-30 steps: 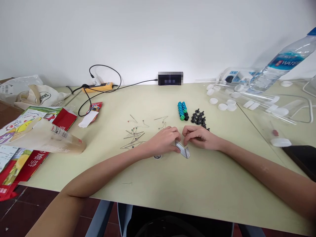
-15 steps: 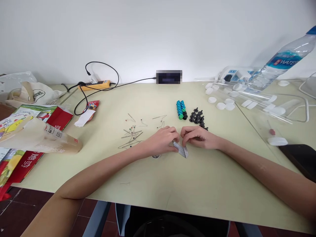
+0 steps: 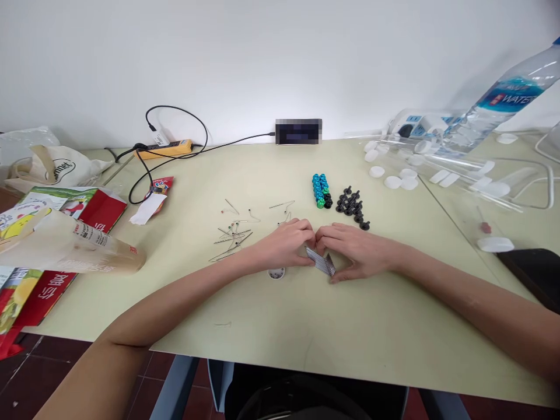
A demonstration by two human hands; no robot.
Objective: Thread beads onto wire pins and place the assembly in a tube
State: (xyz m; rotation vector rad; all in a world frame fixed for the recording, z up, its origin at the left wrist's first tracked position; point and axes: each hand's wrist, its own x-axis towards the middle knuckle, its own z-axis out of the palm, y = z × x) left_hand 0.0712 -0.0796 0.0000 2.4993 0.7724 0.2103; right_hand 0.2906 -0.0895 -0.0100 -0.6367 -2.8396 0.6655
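My left hand pinches the left end of a small silver ribbed piece, which looks like a row of thin metal rods bent at an angle. Around its right side curves my right hand, the thumb at the lower right corner and the fingertips meeting those of the left. Partly under my left wrist stands a small round white dish with tiny dark bits in it. Thin wire pieces with coloured beads lie scattered to the left. Beyond the hands are blue and green knobs and black knobbed pieces.
White round caps and clear tubes lie at the right, near a leaning water bottle and a dark phone. At the left are a plastic cup on its side, a red snack packet and a yellow power strip.
My right hand has turned and spread around the ribbed piece, its thumb now at the lower right corner. My left hand keeps its pinch. The view has shifted slightly.
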